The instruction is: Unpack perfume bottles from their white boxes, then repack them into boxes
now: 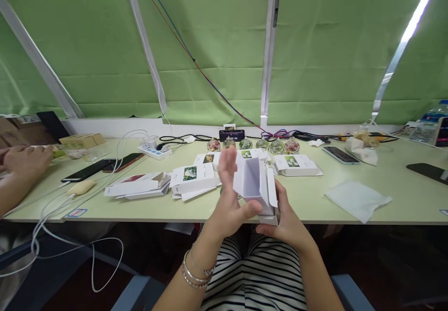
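Observation:
A small white cardboard box (252, 180) is held up over the desk's front edge, its open end and bare inside facing me and its flaps folded out. My right hand (290, 217) grips it from the right and below, thumb under the lower flap. On the other side, my left hand (226, 208) has its fingers stretched upward beside the left flap, and its thumb touches the box's lower edge. Behind lie flattened white cartons with flower pictures, among them a left carton (140, 185), a middle carton (192, 176) and a right carton (296, 165).
Several round glass bottles (277, 146) line the back near a phone (232, 135) showing a timer. A white tissue (359, 200) and another phone (340, 155) lie at right. Cables and a power strip (156, 151) occupy the left, where another person's hand (30, 162) rests.

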The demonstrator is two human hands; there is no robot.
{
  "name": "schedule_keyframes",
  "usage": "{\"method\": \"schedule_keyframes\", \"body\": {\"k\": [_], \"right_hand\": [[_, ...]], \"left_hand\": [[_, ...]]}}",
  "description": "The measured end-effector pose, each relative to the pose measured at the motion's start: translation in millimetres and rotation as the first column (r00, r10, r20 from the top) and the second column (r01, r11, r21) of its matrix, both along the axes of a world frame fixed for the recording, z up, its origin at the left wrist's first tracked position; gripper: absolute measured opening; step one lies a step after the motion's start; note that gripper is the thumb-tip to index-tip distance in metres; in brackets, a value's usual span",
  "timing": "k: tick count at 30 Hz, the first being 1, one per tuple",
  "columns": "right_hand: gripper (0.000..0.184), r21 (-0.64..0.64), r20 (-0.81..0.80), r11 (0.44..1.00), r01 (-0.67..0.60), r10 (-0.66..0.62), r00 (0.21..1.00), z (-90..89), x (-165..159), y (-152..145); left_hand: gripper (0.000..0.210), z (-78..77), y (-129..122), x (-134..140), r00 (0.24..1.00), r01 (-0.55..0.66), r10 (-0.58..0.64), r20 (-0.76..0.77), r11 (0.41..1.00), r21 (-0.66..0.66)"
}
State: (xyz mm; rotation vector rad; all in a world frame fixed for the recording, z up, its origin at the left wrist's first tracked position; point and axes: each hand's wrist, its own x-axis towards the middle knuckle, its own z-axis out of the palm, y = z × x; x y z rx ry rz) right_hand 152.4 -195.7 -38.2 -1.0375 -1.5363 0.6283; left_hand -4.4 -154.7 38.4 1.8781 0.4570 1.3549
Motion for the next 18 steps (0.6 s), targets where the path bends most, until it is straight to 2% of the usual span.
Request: {"method": "schedule_keyframes", "body": {"k": [1,3,5,6,9,12,15,18], "right_hand": [[0.106,0.005,0.002,1.0,-0.005,0.005,1.0,0.9,0,0],[0.105,0.008,-0.012,1.0,-0.028,0.028,1.0,1.2,0,-1],[0.104,0.011,-0.044,0.999,-0.053,0.054,0.998,-0.7,1,0],[0.104,0.013,-0.064,0.998,-0.059,0.06,0.996,-2.3,2,0],[0.099,-0.006,-0.09,0.998,-0.061,0.06,0.994,-7.6,8,3],[0.081,-0.013,-0.115,0.998,-0.059,0.057,0.992,-10.9,15,4],[0.056,0.033,-0.223,0.998,-0.044,0.05,0.974,-14.4,19,2],[0.038,0.083,-0.319,0.996,-0.039,0.064,0.946,-19.8,19,0]], "left_hand": [[0.081,3.3,0,-3,1.0,-0.028,0.028,0.002,0.989,0.143],[0.043,9.1,-1,-7,0.992,-0.051,0.092,-0.082,0.914,0.403],[0.017,10.6,1,-7,0.953,0.001,0.154,-0.261,0.859,0.512],[0.014,9.1,2,-6,0.922,0.046,0.168,-0.349,0.847,0.529],[0.021,-2.6,5,3,0.834,0.19,0.141,-0.533,0.834,0.518],[0.022,-16.0,6,12,0.813,0.248,0.108,-0.572,0.824,0.508],[0.034,-28.2,2,14,0.879,0.121,0.157,-0.451,0.841,0.528],[0.056,-44.4,-3,12,0.948,-0.053,0.167,-0.272,0.922,0.382]]}}
